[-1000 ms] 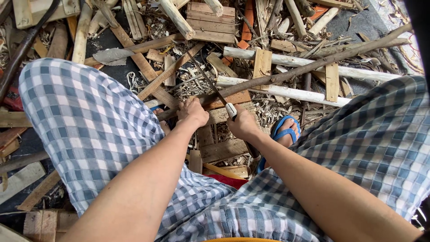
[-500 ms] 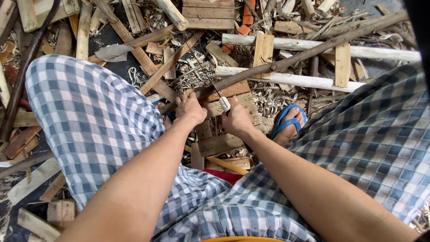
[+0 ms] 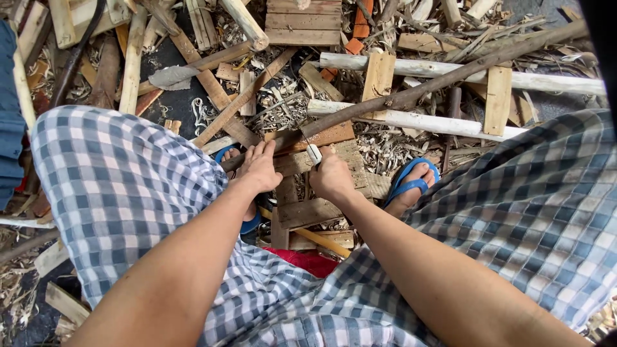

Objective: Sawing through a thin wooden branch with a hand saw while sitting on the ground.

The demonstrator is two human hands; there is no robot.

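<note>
A long dark wooden stick (image 3: 424, 90) runs from the top right down to the lower left, its near end resting on a wooden block (image 3: 321, 138). My left hand (image 3: 259, 168) holds the stick's near end, fingers spread along it. My right hand (image 3: 331, 177) is closed around a knife (image 3: 313, 153) with a light handle, its blade against the stick. Both forearms reach down between my knees, which are covered by blue-and-white checked cloth.
Wood scraps, planks, peeled pale poles (image 3: 450, 67) and curled shavings (image 3: 283, 112) cover the ground. My feet wear blue sandals (image 3: 411, 180). A small wooden pallet piece (image 3: 302, 22) lies at the top. A red thing (image 3: 308, 260) lies under me.
The view has shifted, so the hands sit lower in the frame. The left hand's fingers have stretched out along the stick. The right hand keeps the knife at the stick.
</note>
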